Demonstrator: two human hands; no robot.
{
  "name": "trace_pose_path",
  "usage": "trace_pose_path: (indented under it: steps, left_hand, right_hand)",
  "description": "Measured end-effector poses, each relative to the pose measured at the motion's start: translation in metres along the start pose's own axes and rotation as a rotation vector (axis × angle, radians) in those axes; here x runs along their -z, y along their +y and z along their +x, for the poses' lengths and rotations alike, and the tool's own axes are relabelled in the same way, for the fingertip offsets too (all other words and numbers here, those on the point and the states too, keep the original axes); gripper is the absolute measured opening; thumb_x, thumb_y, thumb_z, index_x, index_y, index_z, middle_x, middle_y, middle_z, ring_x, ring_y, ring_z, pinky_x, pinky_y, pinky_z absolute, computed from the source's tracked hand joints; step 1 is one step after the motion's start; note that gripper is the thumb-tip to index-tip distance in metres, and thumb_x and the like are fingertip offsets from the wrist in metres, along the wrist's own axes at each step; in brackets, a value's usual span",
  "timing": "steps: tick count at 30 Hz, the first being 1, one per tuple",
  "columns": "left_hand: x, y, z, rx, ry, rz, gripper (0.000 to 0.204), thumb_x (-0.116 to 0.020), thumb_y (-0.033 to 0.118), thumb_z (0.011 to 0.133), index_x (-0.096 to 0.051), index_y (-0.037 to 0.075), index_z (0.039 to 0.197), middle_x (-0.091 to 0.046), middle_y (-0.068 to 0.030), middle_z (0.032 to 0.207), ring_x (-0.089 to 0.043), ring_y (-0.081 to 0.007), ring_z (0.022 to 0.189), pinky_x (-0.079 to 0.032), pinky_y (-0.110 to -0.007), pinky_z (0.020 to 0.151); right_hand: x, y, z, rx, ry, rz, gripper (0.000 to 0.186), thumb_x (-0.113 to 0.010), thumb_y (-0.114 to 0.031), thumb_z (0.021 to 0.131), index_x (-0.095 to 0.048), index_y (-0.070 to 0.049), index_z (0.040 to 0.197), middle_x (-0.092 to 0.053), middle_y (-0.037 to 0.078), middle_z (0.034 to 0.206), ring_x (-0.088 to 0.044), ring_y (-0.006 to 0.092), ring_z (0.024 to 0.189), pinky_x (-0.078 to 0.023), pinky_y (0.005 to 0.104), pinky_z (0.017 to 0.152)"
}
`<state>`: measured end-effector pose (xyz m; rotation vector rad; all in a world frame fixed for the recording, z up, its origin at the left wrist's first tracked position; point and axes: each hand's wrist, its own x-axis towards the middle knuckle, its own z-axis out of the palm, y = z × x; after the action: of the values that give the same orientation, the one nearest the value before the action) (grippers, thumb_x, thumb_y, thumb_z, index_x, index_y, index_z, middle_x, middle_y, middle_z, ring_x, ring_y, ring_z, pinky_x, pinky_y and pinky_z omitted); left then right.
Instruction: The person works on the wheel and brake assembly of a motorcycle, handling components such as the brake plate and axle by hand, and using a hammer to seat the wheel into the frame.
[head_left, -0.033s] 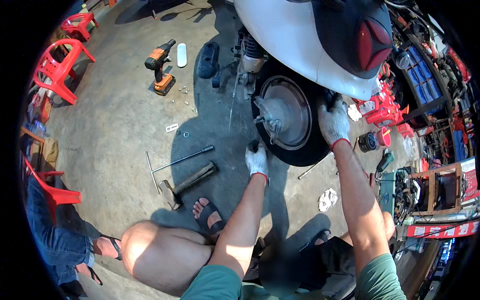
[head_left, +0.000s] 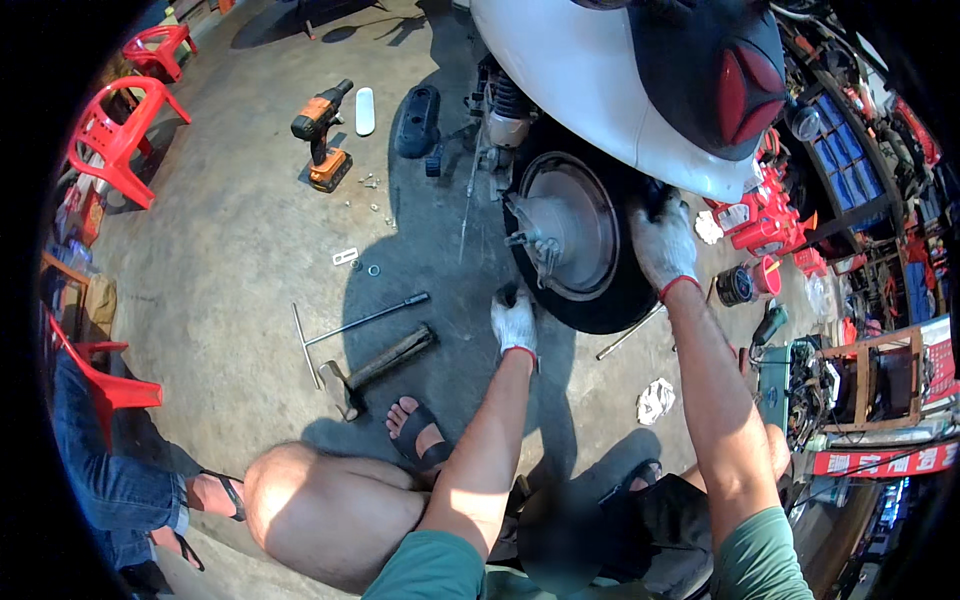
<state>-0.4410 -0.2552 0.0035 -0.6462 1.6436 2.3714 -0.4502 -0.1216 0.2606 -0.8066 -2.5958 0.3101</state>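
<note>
A wheel [head_left: 632,285] with a black tyre and a grey metal drum hub [head_left: 568,225] stands under the white and black tail of a scooter [head_left: 600,85]. My right hand [head_left: 664,245], in a white knit glove, grips the tyre's right side; its fingertips are partly hidden in the shadow under the tail. My left hand [head_left: 514,322], gloved too, is low beside the tyre's lower left edge. Its blackened fingers are curled together, and I cannot make out whether anything is in them. A shock absorber [head_left: 508,100] rises left of the wheel.
Left on the concrete floor lie an orange and black cordless impact wrench [head_left: 322,135], a T-handle wrench [head_left: 360,322], a hammer [head_left: 375,370], a black cover [head_left: 417,120] and small hardware [head_left: 345,257]. A crumpled rag [head_left: 656,400], cups [head_left: 735,285] and crowded shelves [head_left: 850,150] are right. Another person's legs [head_left: 110,470] are lower left.
My right hand has shifted very slightly left and down on the tyre. The wheel's hub has turned a trace. My left hand stays in place.
</note>
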Motion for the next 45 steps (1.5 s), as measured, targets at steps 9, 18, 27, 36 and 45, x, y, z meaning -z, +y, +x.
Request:
trace_pose_path:
  steps: [9, 18, 27, 36, 45]
  left_hand:
    - [-0.016, -0.006, -0.018, 0.092, 0.011, -0.139, 0.023, -0.059, 0.008, 0.092, -0.062, 0.004, 0.114, -0.063, -0.0038, 0.085, -0.054, -0.0126, 0.06, -0.043, -0.029, 0.051]
    - [-0.02, -0.014, -0.04, 0.214, -0.073, -0.239, 0.022, -0.064, 0.008, 0.087, -0.063, 0.001, 0.108, -0.067, -0.0065, 0.097, -0.06, -0.017, 0.082, -0.049, -0.032, 0.075]
    - [-0.009, -0.005, -0.031, 0.244, -0.063, -0.167, 0.022, -0.065, 0.012, 0.088, -0.064, 0.002, 0.108, -0.067, -0.0072, 0.093, -0.06, -0.0164, 0.078, -0.049, -0.031, 0.072]
    - [-0.001, -0.005, 0.013, -0.042, -0.118, 0.079, 0.028, -0.065, 0.016, 0.088, -0.064, 0.002, 0.112, -0.07, -0.0119, 0.1, -0.065, -0.0226, 0.086, -0.05, -0.036, 0.077]
    - [-0.006, 0.025, -0.043, -0.031, -0.429, 0.488, 0.025, -0.061, 0.014, 0.091, -0.063, 0.002, 0.113, -0.068, -0.0069, 0.089, -0.061, -0.0156, 0.07, -0.05, -0.031, 0.062]
  right_hand:
    - [0.004, -0.021, 0.016, 0.085, -0.101, 0.025, 0.06, -0.058, -0.041, 0.09, -0.049, -0.002, 0.135, -0.056, 0.024, 0.131, -0.053, 0.04, 0.122, -0.042, 0.0454, 0.102]
    - [-0.008, -0.025, 0.036, 0.135, -0.032, -0.084, 0.065, -0.057, -0.046, 0.089, -0.05, 0.001, 0.134, -0.053, 0.03, 0.131, -0.05, 0.0435, 0.124, -0.04, 0.046, 0.104]
    - [0.0, -0.029, 0.035, 0.133, -0.12, -0.129, 0.066, -0.055, -0.048, 0.09, -0.049, 0.0, 0.135, -0.052, 0.032, 0.132, -0.05, 0.0447, 0.123, -0.04, 0.047, 0.104]
    - [0.0, -0.03, 0.032, 0.347, -0.002, 0.109, 0.046, -0.052, -0.04, 0.092, -0.062, -0.007, 0.122, -0.062, 0.021, 0.124, -0.055, 0.0428, 0.116, -0.045, 0.0478, 0.098]
    - [0.005, -0.012, 0.014, 0.156, 0.265, 0.197, 0.033, -0.075, -0.034, 0.073, -0.07, -0.006, 0.09, -0.069, 0.016, 0.094, -0.065, 0.0335, 0.093, -0.052, 0.0421, 0.082]
